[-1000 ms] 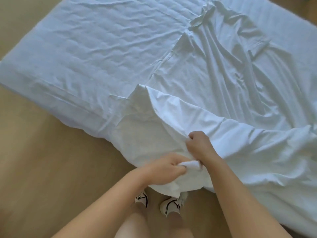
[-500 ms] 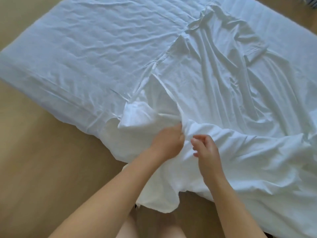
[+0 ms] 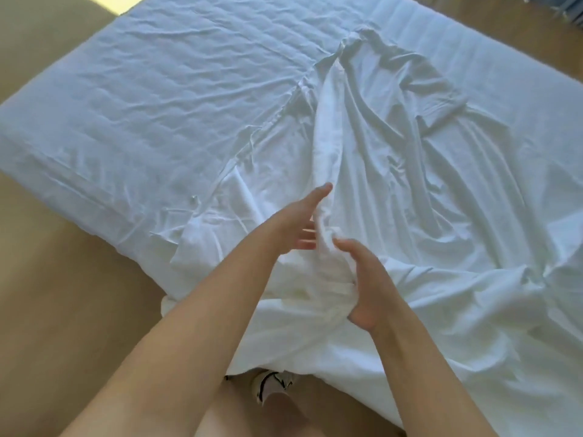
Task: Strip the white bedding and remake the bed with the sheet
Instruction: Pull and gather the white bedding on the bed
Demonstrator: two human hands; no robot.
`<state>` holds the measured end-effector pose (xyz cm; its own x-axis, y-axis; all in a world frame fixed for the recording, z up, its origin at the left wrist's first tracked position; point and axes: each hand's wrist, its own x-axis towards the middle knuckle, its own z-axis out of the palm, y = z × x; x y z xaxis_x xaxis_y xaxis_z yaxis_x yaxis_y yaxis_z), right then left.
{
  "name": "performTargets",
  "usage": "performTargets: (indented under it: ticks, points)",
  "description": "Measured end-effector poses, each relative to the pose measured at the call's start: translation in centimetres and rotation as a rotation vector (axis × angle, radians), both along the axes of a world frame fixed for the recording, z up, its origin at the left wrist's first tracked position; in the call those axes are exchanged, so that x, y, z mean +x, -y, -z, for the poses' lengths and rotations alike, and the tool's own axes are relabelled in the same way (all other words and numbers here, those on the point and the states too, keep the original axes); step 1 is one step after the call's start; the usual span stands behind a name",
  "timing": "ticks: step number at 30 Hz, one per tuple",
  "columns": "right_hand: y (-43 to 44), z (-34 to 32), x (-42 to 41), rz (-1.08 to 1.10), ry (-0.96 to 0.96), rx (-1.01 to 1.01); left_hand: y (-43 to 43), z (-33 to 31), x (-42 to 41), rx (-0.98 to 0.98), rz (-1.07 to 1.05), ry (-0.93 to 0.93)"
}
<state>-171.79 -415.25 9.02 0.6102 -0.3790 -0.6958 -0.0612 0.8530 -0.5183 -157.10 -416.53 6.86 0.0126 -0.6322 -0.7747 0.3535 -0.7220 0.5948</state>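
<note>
Head view: the white sheet (image 3: 426, 190) lies rumpled over the right half of the mattress (image 3: 151, 99) and spills over its near edge towards the wooden floor (image 3: 50, 310). A raised ridge of it runs between both hands. The left hand (image 3: 296, 222) is spread, straight fingers against the ridge. The right hand (image 3: 369, 285) presses the bunched cloth from the other side; folds hide its thumb, so I cannot tell whether it pinches.
</note>
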Motion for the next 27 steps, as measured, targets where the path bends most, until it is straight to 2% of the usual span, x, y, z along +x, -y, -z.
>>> performTargets:
  ticks: [2,4,6,7,8,10,12,13,14,16,17,19,21,22,24,25,27]
  points:
    - [0.4,0.1,-1.7,-0.032,-0.108,-0.103,2.5,0.2,-2.6,0.037,0.093,0.071]
    - [1.4,0.9,-3.4,0.137,-0.358,-0.238,4.3,0.1,-4.8,-0.056,0.074,0.218]
    - [2.8,1.8,-5.3,0.396,-0.589,-0.419,5.9,-0.2,-6.9,-0.204,0.093,0.171]
    - [3.4,2.0,-6.2,0.460,-0.526,-0.458,6.5,-0.6,-8.0,-0.263,0.175,0.133]
    - [3.9,2.2,-6.8,0.440,-0.378,-0.466,7.0,-1.1,-8.8,-0.311,0.283,0.112]
    - [4.3,2.4,-6.9,0.273,-0.187,-0.429,8.1,-1.7,-9.8,-0.364,0.490,0.133]
    - [4.5,2.4,-6.0,0.163,-0.281,-0.428,9.3,-1.6,-9.0,-0.407,0.536,0.122]
    - [5.0,2.4,-5.7,0.239,-0.363,-0.394,9.7,-1.3,-8.2,-0.385,0.486,0.069]
    - [5.7,2.8,-5.7,0.411,-0.414,-0.313,10.0,-0.5,-7.1,-0.349,0.399,0.034]
    - [7.3,3.3,-7.0,0.817,-0.260,-0.046,9.9,2.6,-4.8,-0.202,0.254,0.122]
    - [7.7,3.6,-7.9,0.966,-0.168,0.031,9.4,4.5,-4.1,-0.121,0.297,0.225]
    - [8.0,3.7,-8.8,1.101,-0.113,0.072,7.3,8.4,-3.9,-0.004,0.583,0.347]
    - [7.8,4.3,-8.9,1.004,-0.276,0.046,5.2,11.5,-4.8,0.054,0.835,0.354]
    - [7.8,4.8,-8.8,0.887,-0.424,0.011,4.4,12.4,-5.1,0.068,0.884,0.354]
    - [7.4,6.0,-9.0,0.535,-0.755,-0.104,3.4,13.7,-5.4,0.076,0.871,0.366]
    - [7.2,6.6,-9.1,0.321,-0.850,-0.129,3.1,14.3,-5.3,0.054,0.885,0.412]
    - [6.4,7.6,-8.6,-0.034,-0.822,-0.051,2.5,14.8,-5.1,-0.042,1.007,0.588]
